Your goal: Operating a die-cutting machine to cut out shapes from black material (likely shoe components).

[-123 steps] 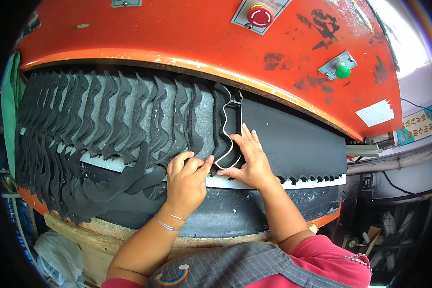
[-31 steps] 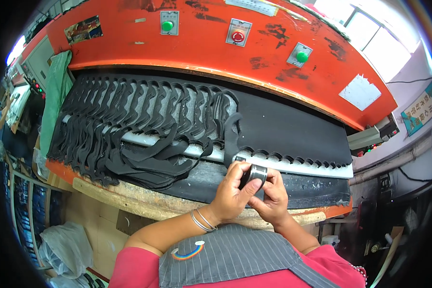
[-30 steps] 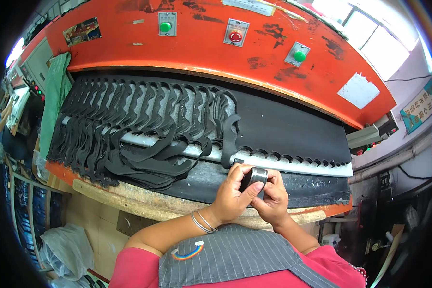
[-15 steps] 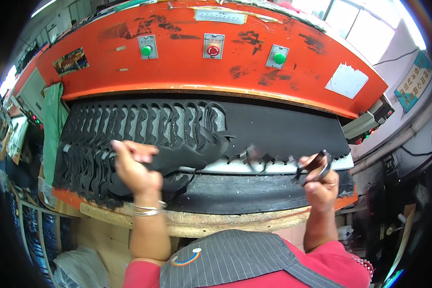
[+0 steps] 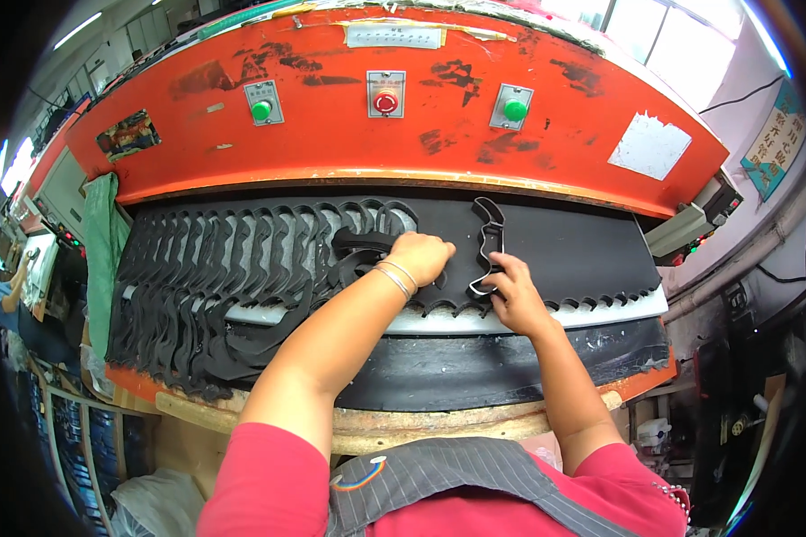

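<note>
My right hand (image 5: 518, 294) pinches the near end of a narrow, wavy-sided metal cutting die (image 5: 492, 234), which stands on a black foam sheet (image 5: 569, 246). To its left my left hand (image 5: 421, 258) is closed at the cut edge of the sheet, its fingertips partly hidden. It seems to grip a curled black foam strip (image 5: 360, 240), which shows beside the wrist. Left of that lie rows of wavy cut foam strips (image 5: 242, 242) with grey gaps between them. Loose strips (image 5: 179, 327) are heaped nearer me.
An orange press beam (image 5: 331, 148) spans the far side, bearing green buttons (image 5: 514, 110) and a red button (image 5: 385, 103). A white board edge (image 5: 600, 313) shows below the sheet's scalloped edge. A wooden rail (image 5: 475, 419) runs along the front. Green cloth (image 5: 100, 259) hangs at the left.
My left hand has moved right from the loose strips to the sheet's cut edge. My right hand has come left and inward, and the die it held in the air now stands on the sheet.
</note>
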A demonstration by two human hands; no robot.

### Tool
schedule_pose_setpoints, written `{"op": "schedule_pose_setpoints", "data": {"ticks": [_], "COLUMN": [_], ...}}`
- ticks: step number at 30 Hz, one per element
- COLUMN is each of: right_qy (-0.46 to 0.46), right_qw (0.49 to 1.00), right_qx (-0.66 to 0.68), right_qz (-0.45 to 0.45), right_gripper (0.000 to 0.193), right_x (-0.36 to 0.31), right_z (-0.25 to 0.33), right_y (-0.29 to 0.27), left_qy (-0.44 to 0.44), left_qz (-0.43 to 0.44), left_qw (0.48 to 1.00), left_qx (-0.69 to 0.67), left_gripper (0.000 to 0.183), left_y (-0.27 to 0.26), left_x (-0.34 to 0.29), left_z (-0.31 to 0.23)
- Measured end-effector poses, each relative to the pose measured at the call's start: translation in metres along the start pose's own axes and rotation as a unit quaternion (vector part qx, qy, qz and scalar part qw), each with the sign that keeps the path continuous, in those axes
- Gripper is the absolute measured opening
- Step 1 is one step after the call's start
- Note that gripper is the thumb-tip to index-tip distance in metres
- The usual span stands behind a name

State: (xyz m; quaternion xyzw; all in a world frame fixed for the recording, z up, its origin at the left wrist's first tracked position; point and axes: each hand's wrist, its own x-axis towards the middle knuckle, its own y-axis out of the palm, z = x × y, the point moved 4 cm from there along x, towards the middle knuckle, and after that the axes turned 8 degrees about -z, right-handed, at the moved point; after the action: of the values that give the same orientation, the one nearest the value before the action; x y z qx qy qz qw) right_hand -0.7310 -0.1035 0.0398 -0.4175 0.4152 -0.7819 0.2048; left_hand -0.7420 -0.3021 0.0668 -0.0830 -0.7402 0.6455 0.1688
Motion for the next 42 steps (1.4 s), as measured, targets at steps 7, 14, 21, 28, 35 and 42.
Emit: {"op": "schedule_pose_setpoints", "data": {"ticks": [7,14,21,28,35,42], "right_qy": [0.244,0.261,0.280,0.306,0.232,0.173], "right_qw": [0.968,0.964,0.960,0.951,0.968,0.982], "right_qx": [-0.032,-0.026,-0.026,0.040,0.094,0.056], "right_qz": [-0.038,-0.037,0.013,0.005,0.020,0.060], "right_gripper": [0.098,0.097,0.093,0.087,0.089,0.094], "right_x": [-0.014,-0.017,-0.009,0.006,0.032,0.053], "right_z": [-0.005,0.000,0.006,0.009,0.022,0.024], "right_y": [0.016,0.010,0.011,0.008,0.025,0.054], "left_qy": [0.107,0.030,-0.037,-0.336,-0.425,-0.180], "left_qz": [-0.039,-0.393,-0.415,-0.486,-0.412,-0.272], "left_qw": [0.991,0.883,0.791,0.418,0.804,0.932], "left_qx": [0.067,-0.256,-0.449,-0.690,0.050,-0.160], "left_gripper": [0.012,0.013,0.018,0.018,0.050,0.038], "left_y": [-0.008,-0.086,-0.118,-0.071,-0.059,-0.005], "left_x": [-0.026,-0.151,-0.260,-0.302,-0.295,-0.141], "left_z": [-0.019,-0.047,-0.066,0.036,0.078,-0.005]}}
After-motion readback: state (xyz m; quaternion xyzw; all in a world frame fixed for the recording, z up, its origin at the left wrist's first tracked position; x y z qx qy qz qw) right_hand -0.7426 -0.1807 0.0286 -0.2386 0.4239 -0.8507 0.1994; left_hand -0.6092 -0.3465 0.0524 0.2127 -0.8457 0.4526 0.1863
